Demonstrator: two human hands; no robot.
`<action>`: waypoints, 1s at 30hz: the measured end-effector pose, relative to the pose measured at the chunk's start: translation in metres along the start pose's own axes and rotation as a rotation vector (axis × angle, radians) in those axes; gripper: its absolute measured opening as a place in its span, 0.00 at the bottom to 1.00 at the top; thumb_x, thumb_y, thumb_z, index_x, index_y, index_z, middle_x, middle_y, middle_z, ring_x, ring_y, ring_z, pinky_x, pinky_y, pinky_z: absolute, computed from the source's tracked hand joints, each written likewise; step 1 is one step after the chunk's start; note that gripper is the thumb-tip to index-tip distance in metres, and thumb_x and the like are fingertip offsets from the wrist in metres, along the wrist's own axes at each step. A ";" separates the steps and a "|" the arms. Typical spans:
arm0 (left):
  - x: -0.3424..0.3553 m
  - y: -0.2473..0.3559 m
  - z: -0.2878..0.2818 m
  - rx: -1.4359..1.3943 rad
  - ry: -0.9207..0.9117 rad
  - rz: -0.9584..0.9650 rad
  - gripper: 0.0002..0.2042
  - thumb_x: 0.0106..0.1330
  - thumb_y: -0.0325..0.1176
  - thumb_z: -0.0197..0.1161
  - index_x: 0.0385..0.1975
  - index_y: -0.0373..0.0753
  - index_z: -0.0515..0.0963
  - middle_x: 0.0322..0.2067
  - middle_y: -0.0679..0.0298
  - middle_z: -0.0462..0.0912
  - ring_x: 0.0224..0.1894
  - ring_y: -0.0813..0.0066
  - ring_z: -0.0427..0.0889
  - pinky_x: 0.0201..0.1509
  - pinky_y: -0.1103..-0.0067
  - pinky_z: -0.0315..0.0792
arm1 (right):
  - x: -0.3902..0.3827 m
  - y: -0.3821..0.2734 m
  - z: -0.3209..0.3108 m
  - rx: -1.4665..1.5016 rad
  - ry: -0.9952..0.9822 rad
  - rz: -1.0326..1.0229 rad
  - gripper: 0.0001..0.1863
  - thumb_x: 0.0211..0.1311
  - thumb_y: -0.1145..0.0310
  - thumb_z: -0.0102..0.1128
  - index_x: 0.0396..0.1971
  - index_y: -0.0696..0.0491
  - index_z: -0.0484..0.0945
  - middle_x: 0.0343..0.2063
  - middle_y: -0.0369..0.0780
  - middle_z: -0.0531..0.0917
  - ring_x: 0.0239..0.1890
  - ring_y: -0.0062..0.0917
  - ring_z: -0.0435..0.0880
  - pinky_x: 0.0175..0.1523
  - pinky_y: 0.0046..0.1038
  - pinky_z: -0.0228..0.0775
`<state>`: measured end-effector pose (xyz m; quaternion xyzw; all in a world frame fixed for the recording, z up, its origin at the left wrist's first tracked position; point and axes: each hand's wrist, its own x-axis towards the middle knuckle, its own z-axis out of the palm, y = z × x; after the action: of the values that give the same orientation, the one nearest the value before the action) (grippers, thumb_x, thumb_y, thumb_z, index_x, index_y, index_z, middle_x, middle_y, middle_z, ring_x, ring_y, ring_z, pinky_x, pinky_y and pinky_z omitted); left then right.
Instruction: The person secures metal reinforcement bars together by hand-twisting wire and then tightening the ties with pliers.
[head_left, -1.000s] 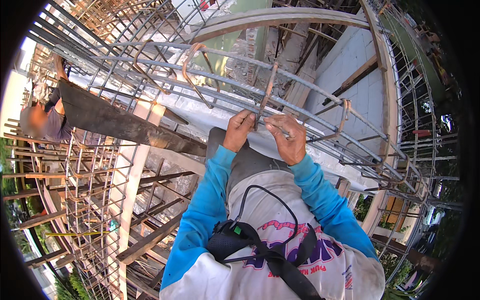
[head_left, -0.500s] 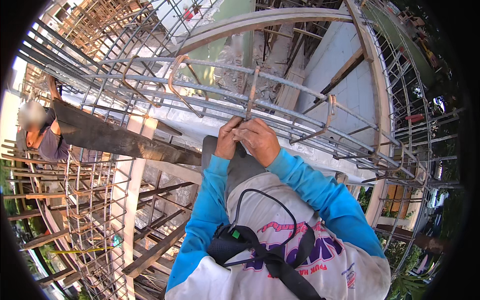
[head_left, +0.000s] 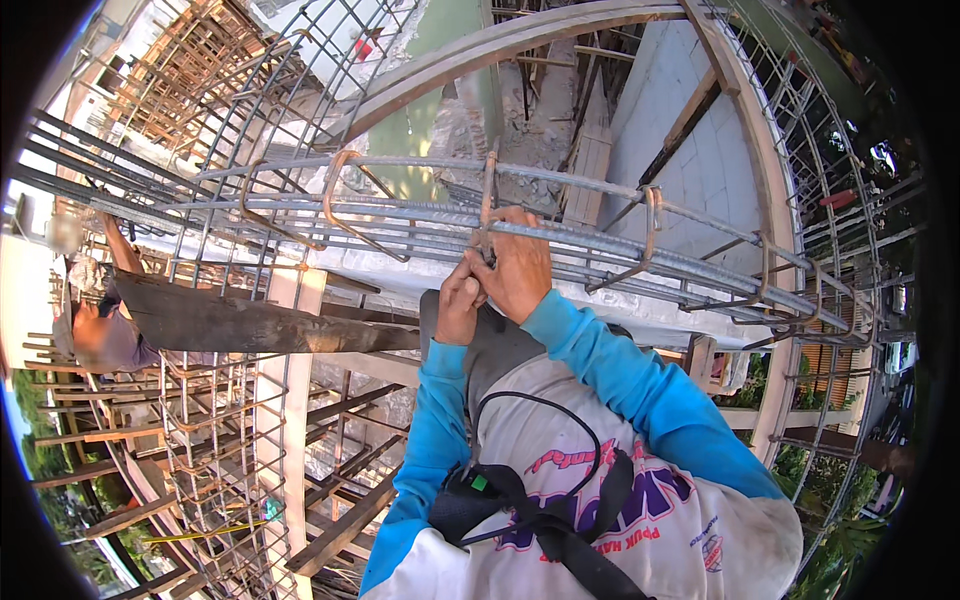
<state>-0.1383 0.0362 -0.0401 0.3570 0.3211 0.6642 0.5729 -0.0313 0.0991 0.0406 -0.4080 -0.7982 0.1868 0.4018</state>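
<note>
A long cage of steel rebar (head_left: 380, 208) runs across in front of me, with rusty bent stirrups around its bars. Both my hands meet at the upright leg of one stirrup (head_left: 488, 185). My right hand (head_left: 522, 268) is closed, its fingers curled over the bars beside that stirrup and its thumb toward my left hand. Just below, my left hand (head_left: 460, 308) is pinched shut, fingertips near the right thumb. Whatever lies between the fingers is too small or hidden to make out. Another stirrup (head_left: 650, 225) stands to the right.
A dark wooden plank (head_left: 250, 318) juts in from the left, where another person (head_left: 120, 325) stands among rebar. Timber beams (head_left: 345, 520) and more rebar cages lie below left. Beyond the cage are a curved wooden beam (head_left: 520, 45), a pale wall panel (head_left: 650, 130) and rubble.
My right hand has shifted up over the bars, while my left hand has dropped slightly below it. The view has turned a little, and the other person appears lower.
</note>
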 end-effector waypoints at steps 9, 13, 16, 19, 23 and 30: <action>-0.010 0.008 0.011 0.194 0.109 -0.005 0.27 0.63 0.48 0.60 0.51 0.30 0.70 0.33 0.73 0.73 0.29 0.89 0.64 0.31 0.90 0.58 | 0.005 0.011 -0.010 -0.037 -0.118 -0.195 0.15 0.48 0.64 0.62 0.36 0.53 0.82 0.45 0.44 0.75 0.49 0.40 0.72 0.53 0.38 0.65; -0.011 0.012 0.023 0.345 0.216 0.036 0.18 0.63 0.40 0.62 0.45 0.32 0.72 0.35 0.70 0.72 0.37 0.83 0.69 0.45 0.84 0.64 | 0.010 0.023 -0.024 -0.076 -0.127 -0.285 0.16 0.48 0.61 0.63 0.35 0.55 0.82 0.44 0.45 0.75 0.48 0.41 0.72 0.52 0.38 0.66; -0.011 0.006 0.026 0.344 0.277 0.092 0.18 0.63 0.36 0.63 0.46 0.31 0.70 0.38 0.67 0.73 0.41 0.80 0.70 0.50 0.82 0.64 | 0.014 0.027 -0.022 -0.018 -0.373 -0.200 0.19 0.48 0.56 0.63 0.34 0.56 0.82 0.42 0.46 0.76 0.48 0.41 0.72 0.52 0.36 0.66; -0.015 0.008 0.028 0.321 0.318 0.114 0.21 0.62 0.35 0.63 0.50 0.30 0.68 0.39 0.65 0.74 0.42 0.80 0.70 0.52 0.82 0.64 | 0.018 0.023 -0.021 0.012 -0.353 -0.242 0.22 0.49 0.51 0.62 0.33 0.57 0.81 0.38 0.49 0.79 0.46 0.42 0.75 0.50 0.37 0.68; -0.014 0.005 0.032 0.386 0.356 0.070 0.26 0.63 0.37 0.62 0.56 0.28 0.65 0.32 0.69 0.73 0.32 0.84 0.70 0.40 0.86 0.66 | 0.023 0.029 -0.031 -0.050 -0.731 0.039 0.29 0.49 0.44 0.61 0.32 0.60 0.79 0.34 0.53 0.80 0.41 0.44 0.80 0.46 0.40 0.71; -0.006 0.026 0.019 0.082 0.176 -0.150 0.27 0.66 0.46 0.58 0.56 0.30 0.65 0.18 0.74 0.63 0.15 0.91 0.54 0.17 0.89 0.46 | -0.015 0.017 -0.043 -0.181 -0.160 -0.211 0.25 0.52 0.55 0.63 0.44 0.60 0.75 0.31 0.48 0.81 0.34 0.45 0.80 0.40 0.40 0.72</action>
<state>-0.1357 0.0266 -0.0086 0.2955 0.4228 0.6346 0.5755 0.0170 0.0958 0.0486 -0.3403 -0.8796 0.1026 0.3161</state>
